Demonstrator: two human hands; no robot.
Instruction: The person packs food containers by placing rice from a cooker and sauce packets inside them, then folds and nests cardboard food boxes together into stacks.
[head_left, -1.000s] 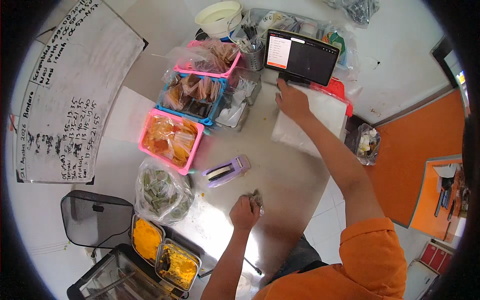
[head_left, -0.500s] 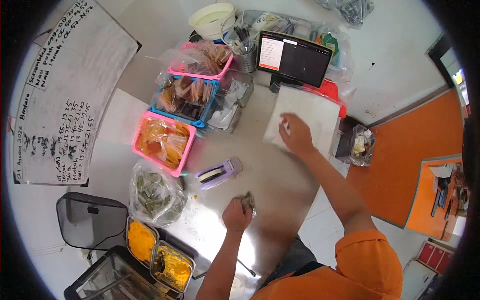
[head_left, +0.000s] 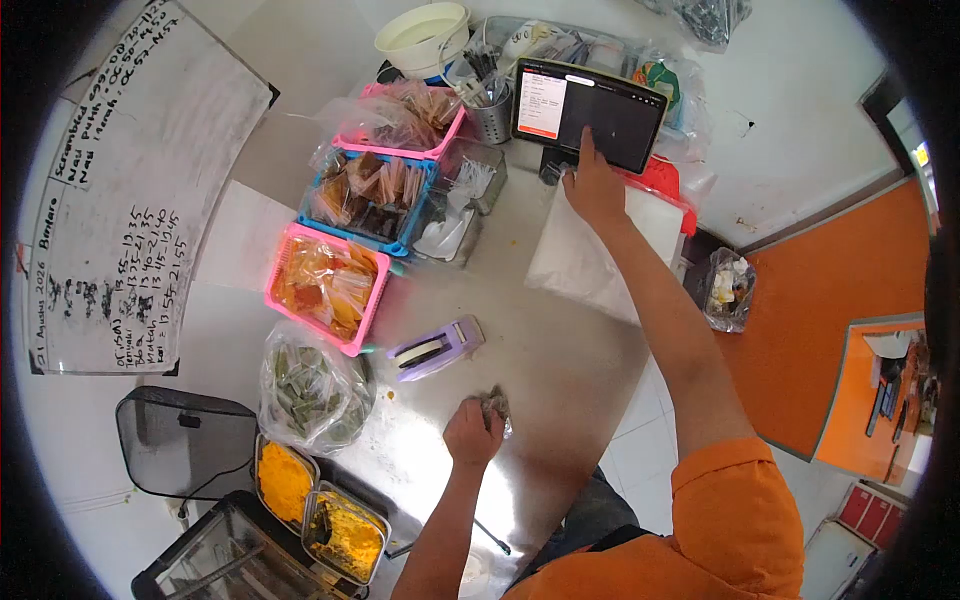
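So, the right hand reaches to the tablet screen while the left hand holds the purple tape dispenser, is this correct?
Not quite: the head view shows the left hand on a small crumpled packet; the purple tape dispenser lies untouched. The right hand does reach to the tablet screen.

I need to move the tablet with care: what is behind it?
Behind the tablet, a clear plastic bag and some mixed items show past its edges. What it covers directly cannot be seen.
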